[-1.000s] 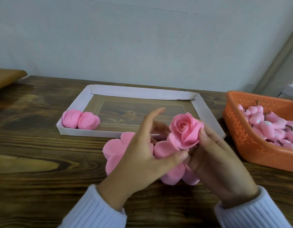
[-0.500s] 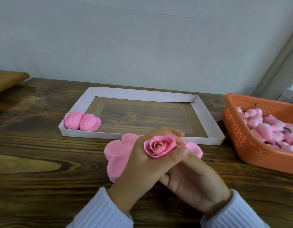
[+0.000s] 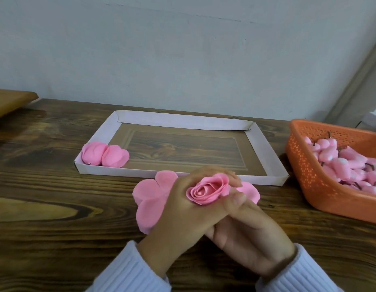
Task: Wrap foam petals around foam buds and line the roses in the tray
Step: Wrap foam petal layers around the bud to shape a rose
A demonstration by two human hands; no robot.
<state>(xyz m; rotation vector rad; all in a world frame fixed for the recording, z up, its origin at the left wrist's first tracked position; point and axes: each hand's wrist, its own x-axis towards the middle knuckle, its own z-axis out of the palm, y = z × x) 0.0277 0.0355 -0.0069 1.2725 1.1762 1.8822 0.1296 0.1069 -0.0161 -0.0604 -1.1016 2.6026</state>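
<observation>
A pink foam rose (image 3: 208, 190) sits upright in my left hand (image 3: 182, 213), whose fingers and thumb curl around its petals. My right hand (image 3: 246, 230) lies under and beside the left hand and cups the rose's base; its fingers are mostly hidden. Flat pink foam petals (image 3: 150, 199) lie on the table beneath both hands. Two finished roses (image 3: 104, 153) lie side by side in the left corner of the white cardboard tray (image 3: 260, 142).
An orange plastic basket (image 3: 305, 180) at the right holds several pink foam buds (image 3: 347, 163). A wooden board (image 3: 7, 102) juts in at the far left. The table runs up to a grey wall.
Both hands dropped from in front of the tray toward the table and closed around the rose; the outer petals have been pulled up tight around it.
</observation>
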